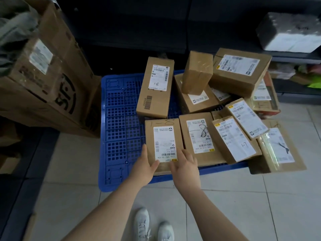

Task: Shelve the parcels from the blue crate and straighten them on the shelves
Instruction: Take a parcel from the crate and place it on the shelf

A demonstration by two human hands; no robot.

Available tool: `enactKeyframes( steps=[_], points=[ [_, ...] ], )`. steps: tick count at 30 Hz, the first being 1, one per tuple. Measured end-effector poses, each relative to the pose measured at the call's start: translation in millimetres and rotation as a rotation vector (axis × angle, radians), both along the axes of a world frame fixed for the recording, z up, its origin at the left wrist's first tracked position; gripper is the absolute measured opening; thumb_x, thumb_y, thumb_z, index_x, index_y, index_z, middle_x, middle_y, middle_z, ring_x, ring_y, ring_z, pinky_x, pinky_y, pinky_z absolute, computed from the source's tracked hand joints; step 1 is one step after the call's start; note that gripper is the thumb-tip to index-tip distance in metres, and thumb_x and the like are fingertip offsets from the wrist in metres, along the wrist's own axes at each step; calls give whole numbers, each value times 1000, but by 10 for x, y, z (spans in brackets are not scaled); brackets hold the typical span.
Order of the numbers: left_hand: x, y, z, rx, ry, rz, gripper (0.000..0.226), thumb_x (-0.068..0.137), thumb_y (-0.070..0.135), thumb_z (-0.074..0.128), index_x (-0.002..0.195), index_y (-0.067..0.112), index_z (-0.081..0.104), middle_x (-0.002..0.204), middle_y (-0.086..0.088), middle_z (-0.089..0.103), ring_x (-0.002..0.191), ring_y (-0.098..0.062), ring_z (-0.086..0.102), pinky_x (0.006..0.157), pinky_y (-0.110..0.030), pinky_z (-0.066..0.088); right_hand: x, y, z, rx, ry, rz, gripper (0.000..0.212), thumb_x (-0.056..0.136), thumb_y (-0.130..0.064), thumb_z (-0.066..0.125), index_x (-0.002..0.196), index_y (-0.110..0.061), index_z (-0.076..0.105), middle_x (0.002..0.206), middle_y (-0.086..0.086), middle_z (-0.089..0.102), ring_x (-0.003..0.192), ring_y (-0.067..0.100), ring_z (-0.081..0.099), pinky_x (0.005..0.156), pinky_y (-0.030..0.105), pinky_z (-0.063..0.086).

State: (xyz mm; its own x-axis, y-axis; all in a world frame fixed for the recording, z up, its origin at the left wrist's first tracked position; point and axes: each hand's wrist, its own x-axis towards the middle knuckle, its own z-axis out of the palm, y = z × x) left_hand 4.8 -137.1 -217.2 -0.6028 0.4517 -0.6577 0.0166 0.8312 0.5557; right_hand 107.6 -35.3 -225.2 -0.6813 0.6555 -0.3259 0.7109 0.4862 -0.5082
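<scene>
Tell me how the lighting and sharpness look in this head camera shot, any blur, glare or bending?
Head view: the middle is fairly sharp, as on the near parcel; the large carton at left and the wrapped bundle upper right are blurred; the shelving behind lies in deep shadow; tape on the rightmost parcel glares; grout lines in the floor bend slightly, wide-angle.

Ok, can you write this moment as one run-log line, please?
step: pick from blue crate | left hand: touches labelled cardboard parcel, near-left corner | right hand: touches near-right corner | parcel: lying flat
</scene>
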Motion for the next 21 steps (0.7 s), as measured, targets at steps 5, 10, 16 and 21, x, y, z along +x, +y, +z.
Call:
enactKeyframes(
  steps=[5,10,16,21],
  points=[
    [-51,-97,-18,61,-66,71,84,96,27,51,150,23,-13,152,-2,33,133,-21,40,104,-30,35,-27,-89,-72,-132,-15,-39,59,92,-28,52,142,-39,25,123,-3,47,110,20,43,87,37,48],
    [-53,-340,-13,116,-112,109,87,92,26,60,152,26,-4,151,4,33,134,-17,39,105,-30,33,1,-273,24,-213,34,-37,54,92,-23,54,139,-37,32,121,-3,44,81,7,51,72,24,48],
    [75,-797,285,231,-147,255,84,88,29,65,150,35,10,143,15,42,124,-9,48,105,-34,41,66,-506,351,-179,104,74,49,91,-26,55,135,-40,38,116,-2,44,81,9,53,72,24,49],
    [265,-1258,677,300,-78,421,82,83,33,70,146,43,19,128,21,55,112,-3,55,100,-33,46,98,-779,744,-120,102,216,47,92,-34,55,136,-37,39,125,-3,38,84,9,49,76,20,45]
  ],
)
